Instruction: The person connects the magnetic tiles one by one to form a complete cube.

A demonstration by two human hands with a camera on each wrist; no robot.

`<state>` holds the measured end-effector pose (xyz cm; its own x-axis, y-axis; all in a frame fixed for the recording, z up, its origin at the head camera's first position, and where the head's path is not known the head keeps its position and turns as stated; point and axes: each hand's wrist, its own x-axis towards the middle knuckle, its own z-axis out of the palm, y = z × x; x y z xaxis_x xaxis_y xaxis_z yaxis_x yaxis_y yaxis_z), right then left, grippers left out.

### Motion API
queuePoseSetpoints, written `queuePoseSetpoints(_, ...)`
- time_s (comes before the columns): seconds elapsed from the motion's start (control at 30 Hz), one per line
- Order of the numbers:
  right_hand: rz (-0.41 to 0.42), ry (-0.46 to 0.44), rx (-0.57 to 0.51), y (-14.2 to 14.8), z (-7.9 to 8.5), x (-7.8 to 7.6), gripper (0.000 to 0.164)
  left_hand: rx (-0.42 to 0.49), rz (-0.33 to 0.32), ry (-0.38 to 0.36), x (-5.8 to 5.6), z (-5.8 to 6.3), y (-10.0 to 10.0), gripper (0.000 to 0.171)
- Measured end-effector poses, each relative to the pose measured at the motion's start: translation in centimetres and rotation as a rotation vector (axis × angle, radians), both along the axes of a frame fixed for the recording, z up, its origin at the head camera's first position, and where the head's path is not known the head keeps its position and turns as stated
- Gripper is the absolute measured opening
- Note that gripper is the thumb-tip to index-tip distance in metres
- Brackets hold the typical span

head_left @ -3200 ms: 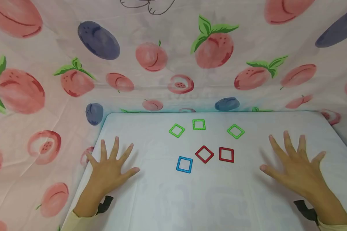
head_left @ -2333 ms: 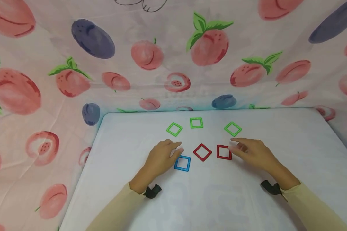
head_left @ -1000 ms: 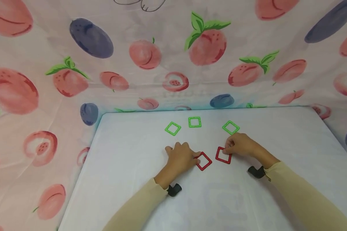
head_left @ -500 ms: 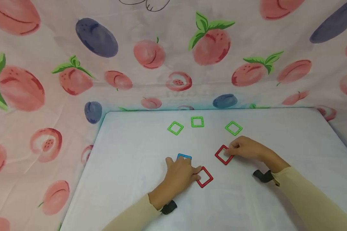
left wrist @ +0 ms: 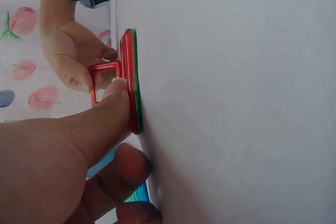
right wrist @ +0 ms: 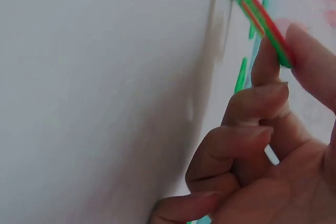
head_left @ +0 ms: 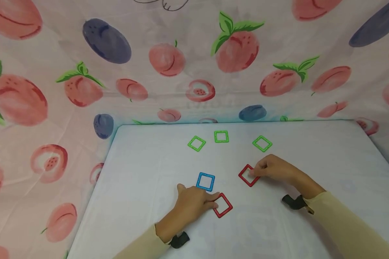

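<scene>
L to R, clock centred on the blue frame: L hand (head_left: 191,203) is resting at 7 o'clock, thumb & forefinger nearly together, pinching the upper-L side of the lower red frame; its other fingers are curling loosely. A green plastic-looking open square (head_left: 202,147) is lying btwn 11 & 12. The blue plastic-looking square frame (head_left: 213,183) is sitting at centre, just beyond the L knuckles; can't tell if they're touching. A 2nd green open square (head_left: 222,141) is lying at 1. The lower red plastic-looking square frame (head_left: 225,211) is sitting at 5, nearly flat to the white worktop (head_left: 142,169). The upper red plastic-looking square frame (head_left: 245,180) is tilting at 3, a 3rd green open square (head_left: 259,147) lying at 2. R hand (head_left: 277,169) is sitting furthest R, thumb & forefinger pinching the upper red one near its R corner, others curling.

Prob. best: be gripping edges only, lightly; be keeping L knuckles off the blue one; be levelling the R frame before letting go.
</scene>
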<state>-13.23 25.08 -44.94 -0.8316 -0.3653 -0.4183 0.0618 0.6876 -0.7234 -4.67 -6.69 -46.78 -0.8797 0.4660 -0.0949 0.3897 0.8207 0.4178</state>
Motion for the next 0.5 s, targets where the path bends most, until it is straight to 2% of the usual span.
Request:
queuePoseSetpoints(0.23,-0.073,-0.058,-0.013,-1.1,0.3,1.4,0.033,0.007,-0.015,-0.021,0.2,-0.2,-0.1,0.040)
queuePoseSetpoints(0.5,-0.070,-0.081,-0.072,-2.2,0.2,2.4,0.030,-0.028,-0.029,-0.012,-0.1,-0.1,-0.2,0.042)
